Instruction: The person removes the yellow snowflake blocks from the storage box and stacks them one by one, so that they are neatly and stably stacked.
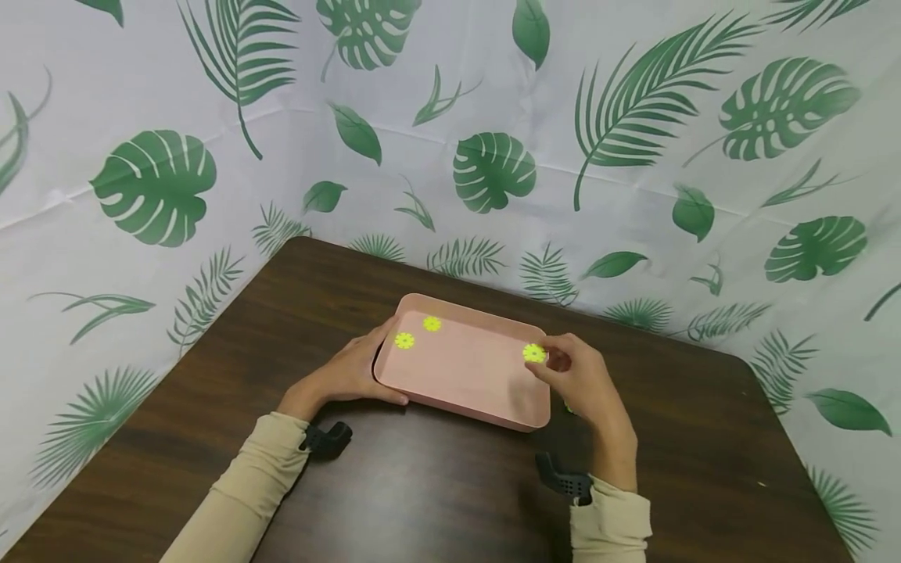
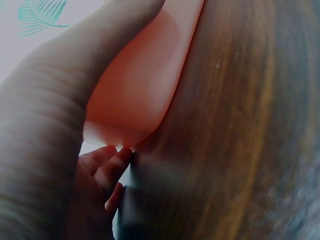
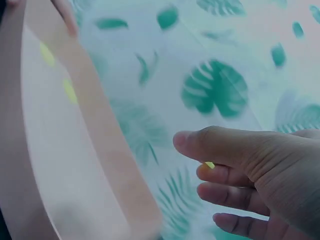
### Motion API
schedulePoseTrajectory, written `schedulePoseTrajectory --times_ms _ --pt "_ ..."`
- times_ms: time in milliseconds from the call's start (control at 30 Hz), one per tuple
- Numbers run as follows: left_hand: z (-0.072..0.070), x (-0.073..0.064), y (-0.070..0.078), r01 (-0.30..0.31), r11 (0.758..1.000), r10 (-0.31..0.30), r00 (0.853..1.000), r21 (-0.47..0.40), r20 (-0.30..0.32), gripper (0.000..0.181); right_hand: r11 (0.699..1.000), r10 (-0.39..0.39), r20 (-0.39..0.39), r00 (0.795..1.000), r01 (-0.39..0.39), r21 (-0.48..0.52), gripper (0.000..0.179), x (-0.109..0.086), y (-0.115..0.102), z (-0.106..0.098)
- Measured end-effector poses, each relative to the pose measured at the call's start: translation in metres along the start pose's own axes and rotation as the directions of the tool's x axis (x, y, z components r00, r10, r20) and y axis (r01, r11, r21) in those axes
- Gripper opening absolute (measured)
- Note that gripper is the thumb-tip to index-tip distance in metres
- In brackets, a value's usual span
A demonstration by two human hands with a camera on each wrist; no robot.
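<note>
Beige sleeve [image 1: 239, 477] at left leads to the left hand [image 1: 352, 369], its thumb and fingers clasped round the left end of a pink tray [image 1: 464, 363] at a dark brown table [image 1: 394, 500]. Two yellow flowers, one nearer [image 1: 404, 341] and one farther [image 1: 432, 323], lie in the tray's left part. Over its right end, the right hand [image 1: 587, 379] pinches a third flower [image 1: 534, 353] between thumb and finger. Just beneath that hand, a small yellow-green thing [image 1: 568, 407] shows, mostly hidden.
</note>
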State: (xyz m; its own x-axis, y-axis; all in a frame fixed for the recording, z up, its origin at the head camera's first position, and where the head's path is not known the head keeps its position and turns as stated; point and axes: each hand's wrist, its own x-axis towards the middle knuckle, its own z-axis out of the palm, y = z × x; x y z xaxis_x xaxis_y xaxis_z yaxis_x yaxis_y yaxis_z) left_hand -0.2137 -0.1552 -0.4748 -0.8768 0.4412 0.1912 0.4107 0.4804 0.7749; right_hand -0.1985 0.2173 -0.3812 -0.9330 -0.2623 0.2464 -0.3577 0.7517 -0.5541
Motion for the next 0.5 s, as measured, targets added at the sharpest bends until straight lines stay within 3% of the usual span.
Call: schedulePoseTrajectory --times_ms 167,267,500 --pt "0.000 -0.001 0.001 0.005 1.000 -0.005 1.000 0.018 0.019 0.137 0.990 0.128 -0.042 0.991 -0.130 -0.049 0.032 -0.028 0.035 -0.023" --pt "0.000 -0.001 0.000 0.011 1.000 -0.012 1.000 0.020 0.018 0.136 0.984 0.166 -0.065 0.984 -0.169 -0.046 0.034 -0.039 0.051 -0.033" --pt "0.002 0.000 0.003 0.025 0.999 -0.026 1.000 0.022 0.004 0.135 0.973 0.226 -0.058 0.972 -0.228 -0.042 0.039 -0.047 0.072 -0.044"
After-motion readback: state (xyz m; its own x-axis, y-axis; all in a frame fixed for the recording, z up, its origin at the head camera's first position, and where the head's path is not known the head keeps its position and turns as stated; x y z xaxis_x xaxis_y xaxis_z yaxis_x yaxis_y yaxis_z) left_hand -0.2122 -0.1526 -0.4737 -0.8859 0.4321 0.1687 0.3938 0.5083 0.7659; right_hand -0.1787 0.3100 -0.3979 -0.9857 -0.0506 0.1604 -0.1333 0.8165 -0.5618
